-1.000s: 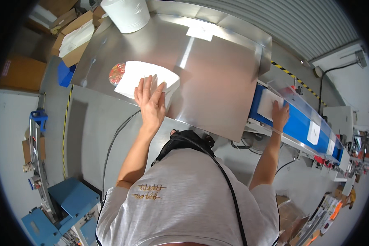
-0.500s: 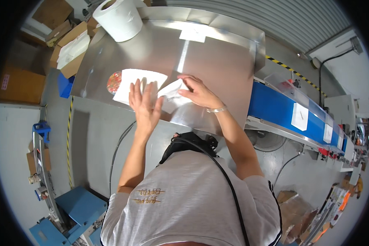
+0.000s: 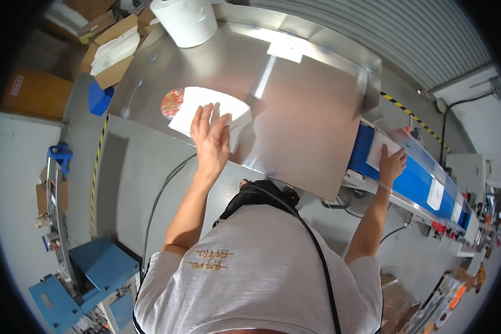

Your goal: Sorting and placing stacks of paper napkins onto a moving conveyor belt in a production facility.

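Note:
My left hand (image 3: 212,146) rests with its fingers stretched out on a white paper stack (image 3: 201,103) near the front edge of the metal table. A round, red-patterned piece (image 3: 172,103) shows from beneath the stack's left side; its kind is unclear. To the right, my right hand (image 3: 392,165) lies over a white paper packet (image 3: 376,146) on the blue conveyor belt (image 3: 406,179). Its thumb and fingers are apart, and it partly covers the packet.
Further white packets (image 3: 435,195) lie along the belt, beside a clear plastic guard (image 3: 420,150). A large white roll (image 3: 186,22) stands at the table's back left. An open cardboard box (image 3: 114,50) is left of the metal table (image 3: 300,128). A black cable (image 3: 312,245) crosses my shirt.
My right hand has moved from the table to the belt at the right, where another white packet now lies under it. My left hand stays on the paper stack.

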### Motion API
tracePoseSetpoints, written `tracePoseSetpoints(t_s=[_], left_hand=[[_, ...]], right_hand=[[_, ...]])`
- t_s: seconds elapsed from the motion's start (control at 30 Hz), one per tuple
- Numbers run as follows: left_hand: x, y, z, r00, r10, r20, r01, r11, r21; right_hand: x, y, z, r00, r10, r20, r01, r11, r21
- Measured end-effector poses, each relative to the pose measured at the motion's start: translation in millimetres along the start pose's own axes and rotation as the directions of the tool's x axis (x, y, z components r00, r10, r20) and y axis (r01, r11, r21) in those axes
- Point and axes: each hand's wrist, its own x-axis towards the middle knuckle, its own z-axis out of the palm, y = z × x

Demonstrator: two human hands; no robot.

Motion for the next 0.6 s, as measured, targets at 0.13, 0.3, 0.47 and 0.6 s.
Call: tracePoseSetpoints(t_s=[0.13,0.3,0.47,0.6], left_hand=[[-1,3,-3,1.000,-0.020,0.020,0.020,1.000,-0.009],[3,4,-9,0.998,0.010,0.062,-0.009,1.000,-0.011],[6,-4,-10,0.998,0.011,0.066,-0.013,0.999,0.036],[4,-21,-17,0.998,-0.010,0.065,0.005,0.997,0.078]], right_hand=[[-21,-126,-12,0.917,-0.347,0.197,0.186,0.808,0.559],[-72,-292,-26,0.545,-0.787,0.289,-0.006,0.340,0.940],[-70,-307,-10,0.441,-0.870,0.219,-0.019,0.235,0.972],[-76,-244,-2,0.577,-0.544,0.609,-0.620,0.193,0.761]])
